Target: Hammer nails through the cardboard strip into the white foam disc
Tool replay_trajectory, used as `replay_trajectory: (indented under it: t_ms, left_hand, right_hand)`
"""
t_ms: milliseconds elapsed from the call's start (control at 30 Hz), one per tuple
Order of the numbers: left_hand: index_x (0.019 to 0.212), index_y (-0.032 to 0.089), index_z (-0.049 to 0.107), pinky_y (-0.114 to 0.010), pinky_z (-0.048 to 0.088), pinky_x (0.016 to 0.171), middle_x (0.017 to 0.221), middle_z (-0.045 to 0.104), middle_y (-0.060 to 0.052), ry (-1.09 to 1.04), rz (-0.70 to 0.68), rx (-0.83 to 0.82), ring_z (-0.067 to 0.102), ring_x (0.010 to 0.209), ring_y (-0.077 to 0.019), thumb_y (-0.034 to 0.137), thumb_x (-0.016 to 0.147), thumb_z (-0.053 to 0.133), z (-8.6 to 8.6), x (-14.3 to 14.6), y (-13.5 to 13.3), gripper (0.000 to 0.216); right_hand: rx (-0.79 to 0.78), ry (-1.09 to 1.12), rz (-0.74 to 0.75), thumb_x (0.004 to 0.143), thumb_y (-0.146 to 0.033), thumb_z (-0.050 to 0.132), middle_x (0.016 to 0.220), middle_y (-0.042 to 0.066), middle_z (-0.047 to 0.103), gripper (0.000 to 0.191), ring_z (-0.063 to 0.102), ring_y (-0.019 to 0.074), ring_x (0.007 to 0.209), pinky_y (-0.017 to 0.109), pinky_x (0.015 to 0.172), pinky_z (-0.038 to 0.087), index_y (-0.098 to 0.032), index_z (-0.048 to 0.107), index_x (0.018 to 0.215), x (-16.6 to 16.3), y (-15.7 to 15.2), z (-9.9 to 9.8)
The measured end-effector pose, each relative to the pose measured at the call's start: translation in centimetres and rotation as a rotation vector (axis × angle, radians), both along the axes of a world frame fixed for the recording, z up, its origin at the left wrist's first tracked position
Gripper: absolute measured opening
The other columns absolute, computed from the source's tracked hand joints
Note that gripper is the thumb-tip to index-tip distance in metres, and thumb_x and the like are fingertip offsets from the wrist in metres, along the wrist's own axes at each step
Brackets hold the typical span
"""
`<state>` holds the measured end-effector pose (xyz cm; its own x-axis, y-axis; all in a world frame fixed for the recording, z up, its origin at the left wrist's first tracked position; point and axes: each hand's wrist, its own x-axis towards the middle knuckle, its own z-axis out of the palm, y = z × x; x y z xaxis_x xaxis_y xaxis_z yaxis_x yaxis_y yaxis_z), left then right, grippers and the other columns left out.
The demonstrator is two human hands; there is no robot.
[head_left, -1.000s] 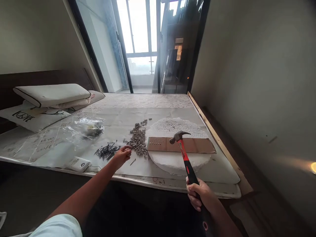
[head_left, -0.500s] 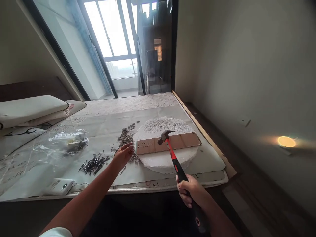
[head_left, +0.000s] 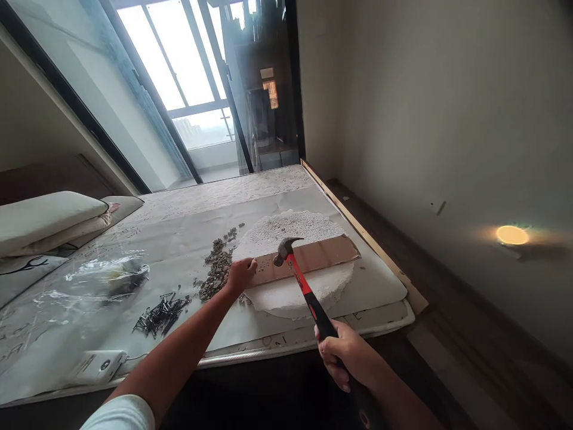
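My right hand (head_left: pixel 344 352) is wrapped round the black grip of a claw hammer (head_left: pixel 301 275) with a red and black handle. The hammer's head hangs over a flat brown board (head_left: pixel 326 255). At that board's left end is my left hand (head_left: pixel 242 275), fingers closed in a pinch; what they hold, if anything, is too small to make out. Small pale dots in rows show on the board just beyond the fingers, partly covered by the hand. Under the board lies a rough, round white slab (head_left: pixel 308 292). Grey stone chips (head_left: pixel 217 269) are heaped beside my left hand.
A pile of dark nails (head_left: pixel 161 313) lies left of my forearm, with a clear plastic bag (head_left: pixel 125 278) behind it. A white power strip (head_left: pixel 99 365) sits at the mattress's (head_left: pixel 250 353) near edge. Folded bedding (head_left: pixel 54 218) is far left; a wooden rail (head_left: pixel 358 224) borders the right.
My left hand has moved right from beside the stone chips onto the board's left end, and its fingers have curled in. My right hand still holds the hammer over the board. The view has shifted slightly.
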<state>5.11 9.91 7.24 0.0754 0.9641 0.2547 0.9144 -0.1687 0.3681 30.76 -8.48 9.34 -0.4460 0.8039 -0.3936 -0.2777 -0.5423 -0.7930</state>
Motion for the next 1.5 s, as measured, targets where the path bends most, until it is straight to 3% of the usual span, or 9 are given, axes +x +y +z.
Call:
replay_trajectory:
  t_ms: [200,767,1000,1333,1500]
  left_hand:
    - [0.052,0.020,0.038,-0.026,0.025,0.055,0.051,0.044,-0.001,0.062,-0.074,0.063,0.038,0.052,-0.0129,0.036,0.083,0.036,-1.0,0.7,1.2,0.035]
    - [0.059,0.018,0.048,-0.025,0.029,0.060,0.060,0.050,-0.002,0.131,-0.139,0.088,0.045,0.060,-0.0141,0.036,0.087,0.035,-1.9,0.4,1.0,0.036]
    - [0.058,0.017,0.052,-0.025,0.025,0.053,0.053,0.051,-0.003,0.189,-0.136,0.053,0.042,0.052,-0.0128,0.039,0.088,0.033,-2.5,0.1,1.1,0.042]
    - [0.069,0.014,0.061,-0.027,0.035,0.059,0.066,0.063,-0.010,0.299,-0.148,0.042,0.059,0.064,-0.0191,0.035,0.090,0.030,-2.7,0.9,0.3,0.043]
    - [0.072,0.013,0.065,-0.029,0.039,0.059,0.072,0.066,-0.012,0.277,-0.135,0.046,0.062,0.067,-0.0221,0.035,0.089,0.032,-3.5,0.8,0.4,0.043]
  right_hand:
    - [-0.017,0.012,-0.009,0.056,-0.021,0.045,0.040,-0.013,0.034,0.020,0.026,0.0043,0.025,0.017,0.023,0.022,-0.022,0.037,0.074,0.0,0.1,0.1]
    - [-0.031,0.002,0.006,0.054,-0.023,0.044,0.039,-0.013,0.035,0.023,0.026,0.0042,0.024,0.017,0.023,0.023,-0.022,0.036,0.075,-0.1,0.4,0.0]
    - [-0.016,-0.004,0.026,0.056,-0.021,0.044,0.040,-0.013,0.035,0.020,0.027,0.0037,0.025,0.016,0.024,0.025,-0.022,0.036,0.074,-0.2,0.5,-0.3]
    - [0.027,-0.108,0.014,0.057,-0.023,0.045,0.040,-0.014,0.034,0.021,0.024,0.0031,0.025,0.015,0.024,0.022,-0.022,0.035,0.075,-0.7,0.1,-1.1]
    - [0.111,-0.271,0.033,0.058,-0.024,0.043,0.037,-0.015,0.032,0.020,0.023,0.0047,0.025,0.017,0.024,0.023,-0.022,0.037,0.078,-1.1,0.0,0.0]
